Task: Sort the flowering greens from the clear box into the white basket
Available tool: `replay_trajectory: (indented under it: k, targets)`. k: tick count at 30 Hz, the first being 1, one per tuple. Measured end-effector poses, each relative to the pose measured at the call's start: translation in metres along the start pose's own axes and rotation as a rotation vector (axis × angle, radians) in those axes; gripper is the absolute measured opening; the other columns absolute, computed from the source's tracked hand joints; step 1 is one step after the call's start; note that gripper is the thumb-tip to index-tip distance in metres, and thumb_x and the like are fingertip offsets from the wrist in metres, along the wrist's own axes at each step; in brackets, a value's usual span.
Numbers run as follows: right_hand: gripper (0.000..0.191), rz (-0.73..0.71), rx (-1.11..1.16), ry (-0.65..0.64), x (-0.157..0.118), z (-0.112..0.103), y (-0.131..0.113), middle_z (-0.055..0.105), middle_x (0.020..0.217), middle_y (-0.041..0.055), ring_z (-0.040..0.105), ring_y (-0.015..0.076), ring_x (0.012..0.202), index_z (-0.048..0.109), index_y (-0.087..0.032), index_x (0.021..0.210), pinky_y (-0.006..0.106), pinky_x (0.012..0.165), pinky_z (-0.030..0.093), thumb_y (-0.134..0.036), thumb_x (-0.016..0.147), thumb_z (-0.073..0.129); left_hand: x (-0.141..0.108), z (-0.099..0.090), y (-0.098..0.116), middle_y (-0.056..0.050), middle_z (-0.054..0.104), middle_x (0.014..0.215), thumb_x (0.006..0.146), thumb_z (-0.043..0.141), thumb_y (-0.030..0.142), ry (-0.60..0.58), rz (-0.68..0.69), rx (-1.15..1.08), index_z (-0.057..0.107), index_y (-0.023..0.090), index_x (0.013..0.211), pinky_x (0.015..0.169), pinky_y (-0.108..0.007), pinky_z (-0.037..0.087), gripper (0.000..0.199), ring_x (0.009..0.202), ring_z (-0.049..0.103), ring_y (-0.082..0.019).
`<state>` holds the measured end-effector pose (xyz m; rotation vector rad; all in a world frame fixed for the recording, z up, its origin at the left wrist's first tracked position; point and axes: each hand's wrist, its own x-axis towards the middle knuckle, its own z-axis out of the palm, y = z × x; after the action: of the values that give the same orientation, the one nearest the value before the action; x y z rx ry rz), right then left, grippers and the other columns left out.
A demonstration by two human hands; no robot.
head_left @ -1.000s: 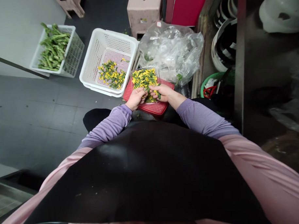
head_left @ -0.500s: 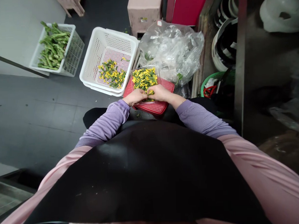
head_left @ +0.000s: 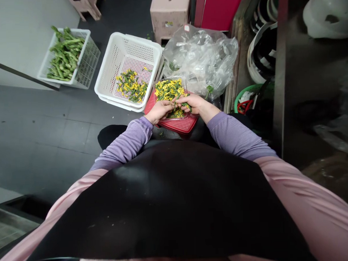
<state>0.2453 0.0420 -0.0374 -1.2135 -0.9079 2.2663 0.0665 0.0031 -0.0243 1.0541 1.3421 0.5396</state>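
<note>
A clear plastic box [head_left: 165, 114] filled with yellow-flowered green sprigs [head_left: 169, 88] rests on a red quilted-looking surface [head_left: 178, 125]. Over its near half, my left hand [head_left: 160, 110] is closed, its fingertips pinched at a green stem between the two hands. My right hand [head_left: 196, 103] is curled around several flowering sprigs [head_left: 186, 105], its thumb and fingertips meeting the left ones. To the left, a white perforated basket [head_left: 105, 74] holds a loose heap of similar flowering sprigs [head_left: 132, 86].
A crumpled clear plastic bag [head_left: 201, 55] lies behind the box, against a pinkish stool [head_left: 170, 14]. Farther left stands a white crate [head_left: 87, 63] of thick green stalks [head_left: 64, 56]. On the right are a green tub [head_left: 239, 93], stacked buckets [head_left: 252, 53] and a metal edge [head_left: 280, 77].
Both hands have risen slightly from the box's contents. My right hand has turned and now shows several flowering sprigs in its fingers. The view has shifted slightly.
</note>
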Motion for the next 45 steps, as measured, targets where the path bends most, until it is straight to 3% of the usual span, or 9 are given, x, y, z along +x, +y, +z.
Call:
replay_trajectory:
  k: [4,9,14,20,26,31,36,40,45]
  targets:
    - [0.007,-0.017,-0.033,0.005,0.001,0.005,0.006,0.054,0.062,-0.0012,0.036,0.0037,0.043,0.061,-0.013,0.088,0.015,0.036,0.020,-0.006,0.089,0.061,-0.002,0.000,0.000,0.011,0.031,0.050,0.081,0.070,0.027,-0.096,-0.083,-0.215,0.049,0.018,0.070,0.039,-0.020,0.010,0.025,0.036,0.020,-0.001]
    - [0.008,-0.127,0.021,0.085,0.004,0.011,0.012,0.056,0.067,-0.0013,0.036,0.0042,0.045,0.060,-0.015,0.088,0.017,0.039,0.024,-0.017,0.092,0.066,-0.001,0.000,0.002,0.011,0.030,0.050,0.085,0.065,0.028,-0.031,-0.074,-0.119,0.051,0.019,0.073,0.041,-0.021,0.013,0.021,0.038,0.020,-0.003]
    - [0.016,-0.226,-0.034,0.255,0.005,0.014,0.013,0.054,0.064,-0.0030,0.040,0.0065,0.047,0.057,-0.018,0.086,0.019,0.042,0.027,-0.026,0.090,0.071,0.003,-0.002,0.005,0.006,0.040,0.053,0.087,0.052,0.025,0.007,0.063,0.236,0.065,0.013,0.080,0.049,-0.023,0.025,0.019,0.046,0.031,-0.007]
    - [0.017,-0.138,-0.019,0.224,0.001,0.013,0.007,0.052,0.061,-0.0026,0.037,0.0070,0.046,0.054,-0.018,0.080,0.020,0.041,0.024,-0.018,0.089,0.069,0.013,-0.008,0.005,-0.002,0.062,0.067,0.086,0.047,0.023,-0.052,0.254,0.647,0.071,0.010,0.075,0.067,-0.023,0.042,0.030,0.064,0.052,-0.011]
    - [0.015,-0.118,0.158,0.308,0.003,0.002,-0.006,0.047,0.063,-0.0028,0.031,0.0067,0.046,0.051,-0.018,0.079,0.020,0.041,0.023,-0.023,0.091,0.058,0.015,-0.009,-0.005,-0.013,0.076,0.105,0.088,0.063,0.034,-0.012,0.177,1.248,0.071,0.016,0.125,0.080,-0.029,0.049,0.042,0.096,0.069,-0.025]
    - [0.012,-0.119,0.180,0.242,0.001,-0.004,-0.013,0.050,0.065,-0.0018,0.033,0.0077,0.047,0.050,-0.019,0.079,0.022,0.041,0.027,-0.024,0.082,0.061,0.022,-0.003,-0.018,-0.021,0.073,0.112,0.096,0.042,0.018,-0.044,0.285,1.504,0.073,0.011,0.119,0.082,-0.036,0.050,0.039,0.104,0.071,-0.030]
    - [0.008,-0.116,0.182,0.223,0.001,-0.006,-0.011,0.042,0.058,-0.0057,0.026,0.0054,0.043,0.053,-0.018,0.082,0.019,0.038,0.020,-0.021,0.084,0.060,0.031,-0.004,-0.019,-0.021,0.073,0.109,0.091,0.051,0.018,0.011,0.269,1.436,0.075,0.010,0.111,0.083,-0.035,0.049,0.032,0.102,0.069,-0.030]
    - [0.015,-0.129,0.060,0.286,0.005,-0.005,-0.003,0.043,0.056,-0.0060,0.029,0.0047,0.043,0.054,-0.018,0.078,0.018,0.038,0.019,-0.017,0.082,0.068,0.035,-0.018,-0.008,-0.010,0.075,0.085,0.087,0.060,0.028,0.164,0.194,1.057,0.077,0.011,0.096,0.072,-0.026,0.045,0.026,0.079,0.064,-0.019]
    - [0.017,-0.177,-0.179,0.338,0.011,0.003,0.011,0.051,0.057,-0.0036,0.037,0.0071,0.045,0.057,-0.018,0.076,0.022,0.041,0.023,-0.012,0.077,0.073,0.035,-0.022,-0.002,-0.004,0.069,0.069,0.085,0.062,0.029,0.127,0.187,0.894,0.077,0.009,0.086,0.065,-0.024,0.043,0.024,0.066,0.057,-0.015]
